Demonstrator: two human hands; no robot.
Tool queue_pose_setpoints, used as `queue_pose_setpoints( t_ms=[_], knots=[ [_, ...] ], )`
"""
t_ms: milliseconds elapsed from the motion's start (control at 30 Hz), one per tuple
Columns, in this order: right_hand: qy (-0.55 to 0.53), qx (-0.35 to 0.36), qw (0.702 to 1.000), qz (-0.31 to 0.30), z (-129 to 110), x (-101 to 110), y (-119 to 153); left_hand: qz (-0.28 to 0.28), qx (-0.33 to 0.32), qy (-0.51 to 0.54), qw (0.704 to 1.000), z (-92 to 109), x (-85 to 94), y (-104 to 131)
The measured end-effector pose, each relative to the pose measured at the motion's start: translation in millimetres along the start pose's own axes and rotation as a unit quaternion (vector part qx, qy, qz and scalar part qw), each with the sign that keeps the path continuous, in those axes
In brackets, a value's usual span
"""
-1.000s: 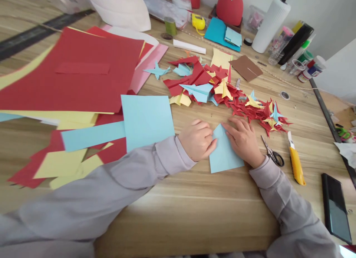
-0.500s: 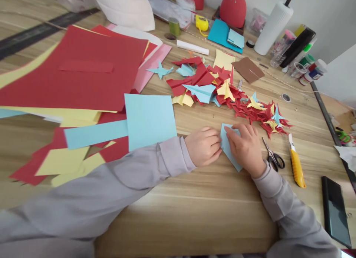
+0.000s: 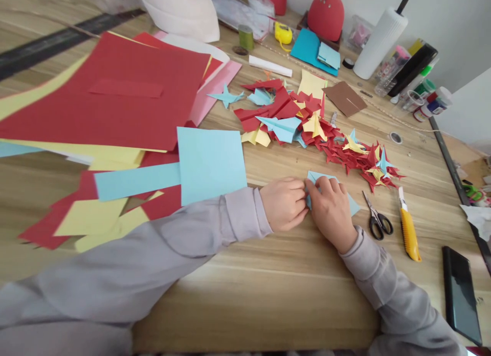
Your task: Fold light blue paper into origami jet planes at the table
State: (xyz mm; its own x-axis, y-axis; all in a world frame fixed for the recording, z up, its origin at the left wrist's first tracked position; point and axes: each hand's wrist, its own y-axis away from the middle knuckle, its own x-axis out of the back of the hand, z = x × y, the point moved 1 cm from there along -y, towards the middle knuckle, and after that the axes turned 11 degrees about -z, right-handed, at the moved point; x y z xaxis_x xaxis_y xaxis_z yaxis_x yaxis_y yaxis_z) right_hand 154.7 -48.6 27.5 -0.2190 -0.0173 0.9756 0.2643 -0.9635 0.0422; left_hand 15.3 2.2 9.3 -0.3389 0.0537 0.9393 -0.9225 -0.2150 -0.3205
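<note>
A small folded piece of light blue paper lies on the table, mostly covered by my right hand. The thumb and fingers of that hand press together on the paper's left edge. My left hand is closed at the same edge, its curled fingertips meeting the paper; the exact grip is partly hidden. Left of my hands lies a larger light blue square sheet, with a light blue strip beside it. Scissors with black handles rest just right of my right hand.
Folded red, blue and yellow paper pieces are heaped beyond my hands. Large red sheets cover the left. A yellow utility knife and a black phone lie at right. A tape measure and white bottle stand behind.
The small blue paper has opened out or turned, so a corner now shows right of my right hand. My right hand has shifted left to the paper's left edge, close to my left hand.
</note>
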Motion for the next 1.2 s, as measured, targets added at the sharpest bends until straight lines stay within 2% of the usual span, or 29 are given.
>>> queue_pose_setpoints(
  t_ms=[333, 667, 900, 1200],
  knots=[
    [0.007, -0.031, 0.999, -0.012, -1.2, -2.4, -7.7, 0.006, -0.006, -0.018, 1.000, 2.4, 1.3, -1.0],
    [-0.041, -0.053, 0.997, -0.032, 1.9, -4.6, -15.8, 0.007, -0.018, -0.039, 0.999, 2.2, -0.6, 0.4],
    [-0.044, -0.053, 0.998, -0.016, 3.8, -7.5, -18.1, 0.028, -0.031, -0.073, 0.996, 5.7, -4.4, 3.5],
    [-0.058, -0.042, 0.997, 0.022, 5.1, -12.4, -18.1, 0.075, -0.045, -0.064, 0.994, 6.3, -1.8, 2.6]
  ],
)
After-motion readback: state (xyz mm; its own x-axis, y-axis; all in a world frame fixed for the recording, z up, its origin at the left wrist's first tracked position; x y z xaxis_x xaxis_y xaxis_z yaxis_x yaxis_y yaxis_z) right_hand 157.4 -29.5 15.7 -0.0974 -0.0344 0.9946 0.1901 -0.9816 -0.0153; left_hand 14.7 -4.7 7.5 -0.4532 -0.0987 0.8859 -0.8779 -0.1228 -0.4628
